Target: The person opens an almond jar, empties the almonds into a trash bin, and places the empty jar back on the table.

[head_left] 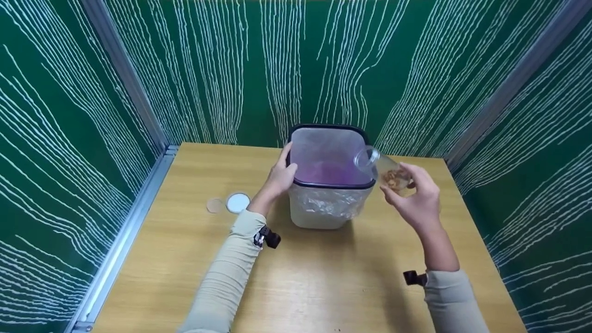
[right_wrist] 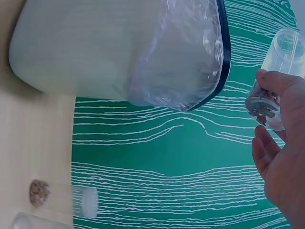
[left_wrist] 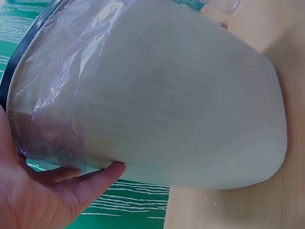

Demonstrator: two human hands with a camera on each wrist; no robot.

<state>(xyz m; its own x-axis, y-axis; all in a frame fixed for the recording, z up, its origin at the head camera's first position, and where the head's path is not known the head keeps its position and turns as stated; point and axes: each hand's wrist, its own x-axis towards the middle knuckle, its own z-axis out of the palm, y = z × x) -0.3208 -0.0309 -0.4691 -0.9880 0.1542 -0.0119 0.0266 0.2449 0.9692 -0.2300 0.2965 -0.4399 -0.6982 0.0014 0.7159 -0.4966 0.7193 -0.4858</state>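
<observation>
On the wooden table, toward the back by the green wall, stood the bin, pale, lined with a clear bag and ringed by a dark rim. It sat upright, mouth up, long axis vertical.

The left hand was wrapped on the bin's left rim, thumb under and fingers over the edge, bracing it. Seemed the right call to me: a light bin slides easily, so I'd keep that grip firm and low rather than tugging the liner.

The right hand gripped a small clear jar, fingers curled around its base end, just right of the bin and above its right rim. The jar lay tipped nearly on its side, open mouth aimed left over the bin, long axis running right to left and slightly up toward the mouth. Brownish bits sat at the bottom end. To empty it cleanly I'd get the mouth well inside the rim, then lift the base.

Over to the left on the table lay a white lid and a little brown disc, just beside each other.
</observation>
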